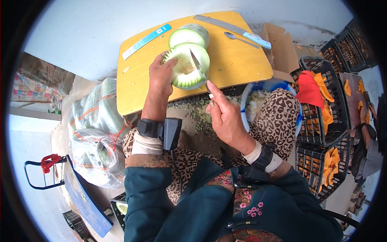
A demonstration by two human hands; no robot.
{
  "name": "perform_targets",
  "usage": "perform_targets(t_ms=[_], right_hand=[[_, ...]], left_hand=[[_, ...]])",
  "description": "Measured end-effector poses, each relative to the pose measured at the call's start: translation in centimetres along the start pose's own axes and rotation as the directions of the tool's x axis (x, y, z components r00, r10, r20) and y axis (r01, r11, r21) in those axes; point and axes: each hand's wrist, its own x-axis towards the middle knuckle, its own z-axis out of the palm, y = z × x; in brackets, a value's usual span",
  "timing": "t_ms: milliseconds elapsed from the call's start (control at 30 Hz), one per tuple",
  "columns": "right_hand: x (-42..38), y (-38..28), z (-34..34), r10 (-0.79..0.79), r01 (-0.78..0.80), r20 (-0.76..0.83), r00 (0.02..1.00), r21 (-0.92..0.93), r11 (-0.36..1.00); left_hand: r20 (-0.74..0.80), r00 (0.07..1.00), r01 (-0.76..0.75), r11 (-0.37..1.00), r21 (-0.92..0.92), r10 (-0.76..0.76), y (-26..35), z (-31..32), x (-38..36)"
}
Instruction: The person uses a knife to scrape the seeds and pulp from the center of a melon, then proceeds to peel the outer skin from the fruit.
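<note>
A pale green melon piece (pixel 188 60), hollow in the middle, rests near the front edge of the yellow table (pixel 238 60). Narrow notches line its left and lower rim. My left hand (pixel 162 72) grips its left side, thumb over the rim. In my right hand (pixel 225 115) is a small knife (pixel 196 63), its blade lying across the melon's right side and pointing up and left. Behind this piece sits another cut melon piece (pixel 187 37), with its pale cut face showing.
On the table lie a blue-and-white strip (pixel 147 41), a long blue-handled knife (pixel 234 29) and a spoon (pixel 241 40). A basin (pixel 244 105) stands below right, beside black crates (pixel 338 129) of orange pieces. Bagged melons (pixel 94 117) lie left. A person's arm (pixel 365 139) shows far right.
</note>
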Motion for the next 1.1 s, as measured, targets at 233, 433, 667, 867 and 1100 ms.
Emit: perform_targets(t_ms=[233,433,667,867,1100], right_hand=[[-1.4,-0.6,-0.7,0.117,-0.122,0.078,0.990,0.061,0.991],[-2.6,0.8,-0.5,0.056,-0.061,0.072,0.996,0.067,0.996],[-3.8,0.2,-1.8,-0.051,0.059,0.158,0.986,-0.045,0.997],[-4.6,0.3,-2.7,-0.035,0.033,0.218,0.975,0.014,0.999],[-2.8,0.3,-3.2,0.015,-0.016,0.103,0.995,0.010,1.000]], left_hand=[[-0.004,1.000,0.014,1.000,-0.022,-0.014,-0.1,-0.3,0.2],[0.012,1.000,-0.011,0.999,-0.033,0.012,-0.4,-0.5,0.2],[0.032,0.999,-0.012,1.000,0.009,0.012,-0.3,-0.4,0.2],[0.033,0.999,0.000,1.000,-0.019,0.001,0.0,-0.1,0.0],[0.070,0.998,-0.005,1.000,-0.009,0.006,0.3,0.2,-0.2]])
